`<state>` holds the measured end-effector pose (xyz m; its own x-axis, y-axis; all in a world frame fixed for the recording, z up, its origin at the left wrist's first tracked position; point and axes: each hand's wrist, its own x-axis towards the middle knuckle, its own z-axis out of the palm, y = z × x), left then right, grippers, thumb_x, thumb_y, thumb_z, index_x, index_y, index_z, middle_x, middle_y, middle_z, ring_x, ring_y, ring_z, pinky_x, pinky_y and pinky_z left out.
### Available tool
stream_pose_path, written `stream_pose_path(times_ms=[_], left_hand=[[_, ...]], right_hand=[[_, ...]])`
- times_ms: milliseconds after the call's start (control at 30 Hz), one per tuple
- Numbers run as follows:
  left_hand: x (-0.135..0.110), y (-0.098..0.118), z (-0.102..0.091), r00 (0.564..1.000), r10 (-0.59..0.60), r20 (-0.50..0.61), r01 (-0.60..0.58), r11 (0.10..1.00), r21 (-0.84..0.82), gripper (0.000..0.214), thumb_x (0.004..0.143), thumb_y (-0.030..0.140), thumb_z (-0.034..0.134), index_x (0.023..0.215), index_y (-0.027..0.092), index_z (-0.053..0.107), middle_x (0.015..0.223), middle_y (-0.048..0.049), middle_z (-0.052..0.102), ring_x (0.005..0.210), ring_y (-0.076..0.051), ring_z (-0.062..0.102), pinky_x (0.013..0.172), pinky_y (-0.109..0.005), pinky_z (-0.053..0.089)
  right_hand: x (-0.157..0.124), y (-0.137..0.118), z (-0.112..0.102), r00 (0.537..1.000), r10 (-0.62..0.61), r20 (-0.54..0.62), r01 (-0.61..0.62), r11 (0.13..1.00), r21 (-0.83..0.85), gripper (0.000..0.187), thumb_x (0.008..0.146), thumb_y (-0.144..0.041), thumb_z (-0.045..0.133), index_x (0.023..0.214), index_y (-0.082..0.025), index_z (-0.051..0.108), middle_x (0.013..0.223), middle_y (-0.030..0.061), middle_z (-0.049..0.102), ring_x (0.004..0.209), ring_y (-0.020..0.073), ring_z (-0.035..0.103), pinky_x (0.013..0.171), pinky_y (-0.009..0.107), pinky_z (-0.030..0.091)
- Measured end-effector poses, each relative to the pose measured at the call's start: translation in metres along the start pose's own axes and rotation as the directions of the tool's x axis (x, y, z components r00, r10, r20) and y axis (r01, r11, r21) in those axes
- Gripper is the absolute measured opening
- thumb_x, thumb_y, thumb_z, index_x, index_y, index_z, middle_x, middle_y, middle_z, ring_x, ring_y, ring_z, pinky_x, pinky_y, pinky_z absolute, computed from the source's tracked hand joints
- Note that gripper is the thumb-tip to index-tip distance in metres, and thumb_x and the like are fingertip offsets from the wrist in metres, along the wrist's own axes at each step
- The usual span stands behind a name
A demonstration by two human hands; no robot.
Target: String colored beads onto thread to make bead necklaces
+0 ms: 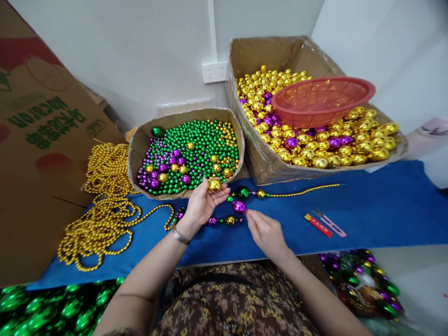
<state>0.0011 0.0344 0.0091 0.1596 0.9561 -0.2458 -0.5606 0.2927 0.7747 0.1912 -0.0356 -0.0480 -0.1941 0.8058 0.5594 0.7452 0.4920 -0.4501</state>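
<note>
My left hand [205, 201] is closed around a large shiny gold bead [214, 185], held between thumb and fingers by the small box's front edge. A thin line shows at the bead's right side. My right hand [266, 232] pinches at the edge of a big purple bead [240, 207] on a bead strand [230, 220]; whether the fingertips grip bead or thread is too small to tell. Along this strand lie a large green bead [242, 192], smaller purple, gold and green beads, and a thin gold bead tail [308, 190] stretching right across the blue cloth [280, 214].
A cardboard box [132, 172] of small mixed beads stands ahead. Behind right, a larger box [264, 172] holds gold and purple beads under a red basket [324, 100]. Gold bead chains [105, 224] pile left. Pink-handled snips [334, 226] and a red-yellow packet [318, 226] lie right.
</note>
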Motion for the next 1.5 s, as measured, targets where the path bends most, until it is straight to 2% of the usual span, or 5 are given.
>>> stream_pose_path(times_ms=[800, 1000, 1167, 1367, 1500], left_hand=[[-0.013, -0.033, 0.013, 0.967, 0.241, -0.084, -0.244, 0.969, -0.025, 0.041, 0.083, 0.053, 0.062, 0.097, 0.014, 0.063, 0.089, -0.0091, 0.073, 0.087, -0.021, 0.07, 0.083, -0.035, 0.053], [-0.02, -0.038, 0.008, 0.968, 0.25, 0.032, -0.249, 0.93, 0.27, 0.037, 0.087, 0.05, 0.058, 0.104, 0.018, 0.065, 0.096, -0.007, 0.071, 0.087, -0.018, 0.066, 0.074, -0.027, 0.051], [-0.017, -0.003, -0.003, 0.915, 0.257, 0.313, -0.402, 0.661, 0.634, 0.044, 0.094, 0.049, 0.043, 0.112, 0.017, 0.066, 0.104, -0.0089, 0.07, 0.091, -0.018, 0.063, 0.079, -0.028, 0.05], [0.028, 0.055, -0.036, 0.923, 0.197, 0.33, -0.255, -0.328, 0.91, 0.023, 0.088, 0.031, 0.053, 0.1, 0.02, 0.07, 0.094, -0.0093, 0.07, 0.085, -0.022, 0.064, 0.072, -0.031, 0.047], [0.055, 0.062, -0.054, 0.971, 0.02, 0.237, -0.201, -0.46, 0.865, 0.011, 0.075, 0.019, 0.064, 0.082, 0.021, 0.072, 0.081, -0.0066, 0.07, 0.077, -0.021, 0.064, 0.068, -0.029, 0.045]], right_hand=[[-0.003, -0.009, 0.002, 0.965, 0.263, -0.012, -0.247, 0.92, 0.304, 0.018, 0.096, -0.03, 0.047, 0.096, -0.021, 0.062, 0.088, 0.0075, 0.063, 0.083, 0.0186, 0.061, 0.079, 0.032, 0.051], [-0.002, 0.001, 0.015, 0.71, 0.556, 0.432, -0.582, 0.119, 0.805, 0.035, 0.077, -0.043, 0.073, 0.101, -0.024, 0.057, 0.074, -0.0014, 0.058, 0.059, 0.0115, 0.053, 0.054, 0.024, 0.045], [0.0, 0.002, 0.015, 0.618, 0.492, 0.613, -0.538, -0.305, 0.786, 0.042, 0.064, -0.032, 0.084, 0.098, -0.025, 0.061, 0.074, -0.0039, 0.057, 0.057, 0.007, 0.047, 0.051, 0.019, 0.038], [0.004, 0.004, 0.008, 0.637, 0.488, 0.596, -0.505, -0.32, 0.802, 0.04, 0.065, -0.028, 0.084, 0.099, -0.025, 0.063, 0.077, -0.0024, 0.058, 0.059, 0.0073, 0.047, 0.052, 0.02, 0.038], [0.004, 0.004, 0.007, 0.642, 0.488, 0.591, -0.519, -0.291, 0.804, 0.037, 0.066, -0.028, 0.082, 0.097, -0.025, 0.062, 0.074, -0.0031, 0.056, 0.058, 0.0074, 0.046, 0.051, 0.02, 0.037]])
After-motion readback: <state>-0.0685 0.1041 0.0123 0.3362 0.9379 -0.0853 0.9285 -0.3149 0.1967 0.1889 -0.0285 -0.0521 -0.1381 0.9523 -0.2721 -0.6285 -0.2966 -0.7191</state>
